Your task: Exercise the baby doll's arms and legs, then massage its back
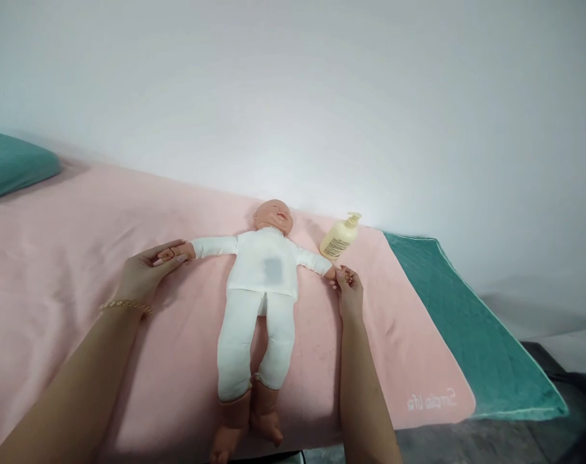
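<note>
On its back on a pink blanket [177, 374] lies a baby doll [259, 264] with a white cloth body, its head toward the wall and its feet toward me. Its arms are stretched out to both sides. My left hand [145, 270], with a beaded bracelet at the wrist, is closed around the doll's hand on the left. The doll's other hand is pinched between the thumb and fingers of my right hand [351, 293]. Just beyond my right hand stands a pale yellow pump bottle [340, 238] with dark printing, apart from my fingers.
A green cushion or pillow [17, 164] sits at the far left. Green fabric [467, 328] shows beyond the pink blanket on the right. A white wall [293, 96] rises behind the bed, and grey floor [491, 444] is visible at lower right.
</note>
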A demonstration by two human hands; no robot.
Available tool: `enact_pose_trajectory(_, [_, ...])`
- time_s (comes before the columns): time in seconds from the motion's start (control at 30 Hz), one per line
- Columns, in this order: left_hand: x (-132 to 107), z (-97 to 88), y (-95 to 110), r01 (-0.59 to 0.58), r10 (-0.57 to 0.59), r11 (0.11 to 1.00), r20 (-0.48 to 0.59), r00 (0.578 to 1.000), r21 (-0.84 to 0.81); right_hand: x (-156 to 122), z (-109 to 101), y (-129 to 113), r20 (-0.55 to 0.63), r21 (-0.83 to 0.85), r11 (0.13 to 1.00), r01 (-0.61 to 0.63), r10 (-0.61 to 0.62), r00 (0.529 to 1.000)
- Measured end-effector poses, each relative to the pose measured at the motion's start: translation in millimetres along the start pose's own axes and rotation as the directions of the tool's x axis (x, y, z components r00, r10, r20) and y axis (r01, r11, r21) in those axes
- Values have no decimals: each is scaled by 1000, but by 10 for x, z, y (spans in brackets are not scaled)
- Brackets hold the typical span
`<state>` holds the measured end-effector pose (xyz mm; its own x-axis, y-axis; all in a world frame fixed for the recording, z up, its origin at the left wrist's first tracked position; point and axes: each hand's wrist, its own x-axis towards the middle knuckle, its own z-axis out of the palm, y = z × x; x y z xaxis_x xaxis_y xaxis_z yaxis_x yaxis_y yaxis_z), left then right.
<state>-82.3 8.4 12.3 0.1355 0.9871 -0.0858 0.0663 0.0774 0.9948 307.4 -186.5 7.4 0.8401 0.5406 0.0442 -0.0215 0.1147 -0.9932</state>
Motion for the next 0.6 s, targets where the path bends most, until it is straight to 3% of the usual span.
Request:
enact_pose_trajectory(0.37, [-1, 22, -22, -6, 10, 999, -77, 997, 52, -70, 50, -42, -38, -121, 991, 54, -59, 998])
enact_pose_trajectory(0.6, [135, -38, -189, 4, -3, 1000, 10, 1000, -26, -25, 22, 18, -69, -88, 995, 51, -57, 996])
